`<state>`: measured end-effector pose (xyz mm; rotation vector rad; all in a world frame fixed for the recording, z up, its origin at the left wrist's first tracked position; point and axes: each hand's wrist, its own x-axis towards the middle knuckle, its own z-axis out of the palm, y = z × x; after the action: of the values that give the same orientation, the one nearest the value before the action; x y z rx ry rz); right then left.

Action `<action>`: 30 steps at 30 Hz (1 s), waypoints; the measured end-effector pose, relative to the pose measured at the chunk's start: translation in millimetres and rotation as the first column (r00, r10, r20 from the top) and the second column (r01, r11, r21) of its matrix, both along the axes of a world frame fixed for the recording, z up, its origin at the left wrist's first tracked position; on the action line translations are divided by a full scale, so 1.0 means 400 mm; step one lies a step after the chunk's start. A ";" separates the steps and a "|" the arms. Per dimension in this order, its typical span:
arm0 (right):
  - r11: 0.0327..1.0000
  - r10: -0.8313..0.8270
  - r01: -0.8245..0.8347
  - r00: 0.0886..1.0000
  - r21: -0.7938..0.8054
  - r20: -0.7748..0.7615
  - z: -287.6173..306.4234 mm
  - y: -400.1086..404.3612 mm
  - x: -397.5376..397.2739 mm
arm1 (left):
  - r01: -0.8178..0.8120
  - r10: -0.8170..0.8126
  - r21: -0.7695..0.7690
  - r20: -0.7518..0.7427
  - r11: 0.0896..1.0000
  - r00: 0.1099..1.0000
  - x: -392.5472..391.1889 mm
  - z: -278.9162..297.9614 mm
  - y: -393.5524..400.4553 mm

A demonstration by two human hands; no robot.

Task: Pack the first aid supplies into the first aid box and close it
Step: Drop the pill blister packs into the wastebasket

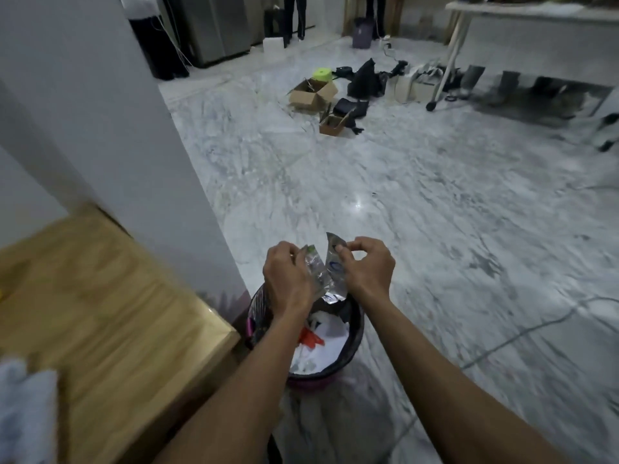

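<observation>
Marble floor (418,209), wooden counter (110,313) at left, waste bin (351,346) beside it. Above the bin, left hand (288,276) and right hand (366,271) hold a torn foil wrapper (326,276), fingers pinched on its halves

A bin (303,333) stands on the floor (435,212), just right of the tabletop (110,313) and before a pillar (134,145). Above the bin, the left hand (289,274) and right hand (366,267) hold a wrapper (326,272) between them. Paper scraps (330,339) lie in the bin. Far behind, boxes (313,95) and bags (363,78) lie on the floor, left of a table (536,11). A cable (522,333) runs along the floor at right.
</observation>
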<state>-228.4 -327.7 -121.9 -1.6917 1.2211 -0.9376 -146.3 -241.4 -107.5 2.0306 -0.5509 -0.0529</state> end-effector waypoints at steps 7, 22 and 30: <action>0.989 0.030 -0.020 0.997 0.144 -0.070 -0.150 -0.001 0.041 | -0.076 0.088 0.137 -0.086 0.988 0.992 0.039 -0.182 0.014; 0.962 0.114 -0.066 0.979 0.263 -0.170 -0.327 0.011 0.098 | -0.041 0.072 0.198 -0.150 0.979 0.986 0.095 -0.327 0.005; 0.954 0.094 -0.056 0.989 0.294 -0.116 -0.319 0.016 0.087 | -0.030 0.061 0.187 -0.165 0.982 0.984 0.098 -0.326 0.010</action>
<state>-193.7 -321.2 -249.6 -1.5682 1.2995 -0.5773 -107.0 -237.6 -237.9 2.1922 -0.4034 -0.2564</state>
